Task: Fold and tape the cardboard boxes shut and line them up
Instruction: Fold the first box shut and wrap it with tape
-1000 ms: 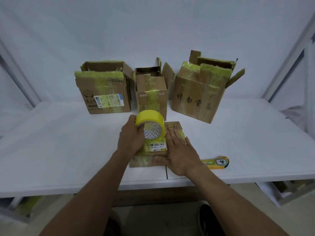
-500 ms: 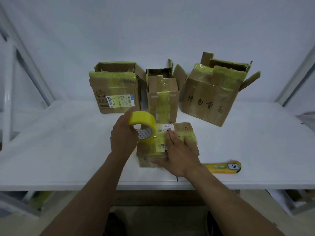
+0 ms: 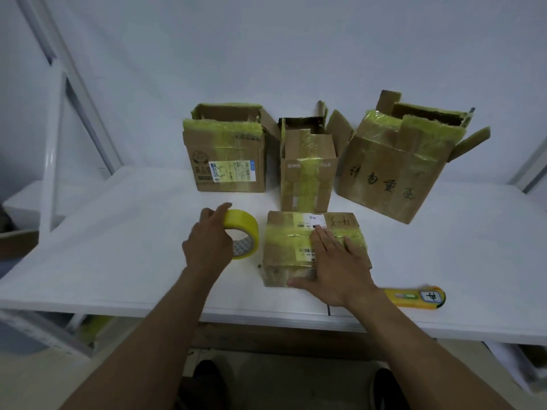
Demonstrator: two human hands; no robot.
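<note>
Flaps of the left back box (image 3: 228, 161) stand open. It has yellow tape along its upper edge and a printed label on the front. It stands at the back of the white table (image 3: 118, 232).

Nearer to the person, the left hand (image 3: 207, 241) grips the yellow tape roll (image 3: 244, 229), with the fingers curled over its top. The roll stands on its edge on the table, just left of the small box (image 3: 284, 247), with a little gap between them.

The middle back box (image 3: 306, 176) is narrow, with its top open, and stands directly behind the small box. The small box lies near the front edge, its flaps closed and yellow tape across the top.

The right hand (image 3: 334, 267) lies flat on this top. Its fingers are straight, and the thumb presses on the near side wall.

The right back box (image 3: 390, 173) is the largest. It is turned at an angle, its flaps are open, and handwritten characters are on its front.

A yellow utility knife (image 3: 414, 297) lies on the table beside the right wrist.
</note>
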